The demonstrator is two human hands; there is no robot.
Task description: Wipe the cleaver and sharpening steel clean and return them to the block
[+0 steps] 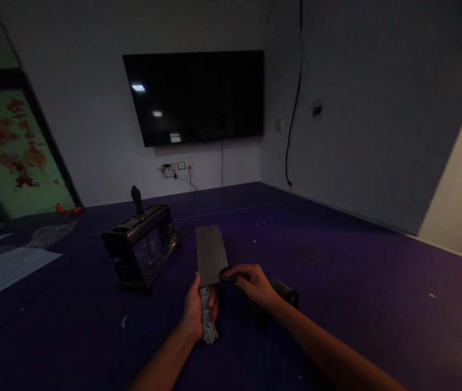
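A cleaver (211, 255) with a broad grey blade points up and away from me. My left hand (195, 309) is closed around its handle (208, 320), which is wrapped in crumpled, pale, plastic-like material. My right hand (257, 285) is closed on a small black object (227, 275) with a rounded, loop-like end, its kind unclear. That end lies at the lower right edge of the blade; whether they touch I cannot tell. Beneath my right forearm sits another dark object (285, 292), mostly hidden. To the left stands a black knife block (141, 244) with a black handle (137, 200) sticking up from it.
The purple surface (336, 255) carries small white scraps. Printed paper (11, 270) and clear plastic wrapping (54, 234) lie at the left. Behind, a television (198, 98) hangs on the wall above sockets (181, 165) and cords. A black cable (295, 114) hangs at the right.
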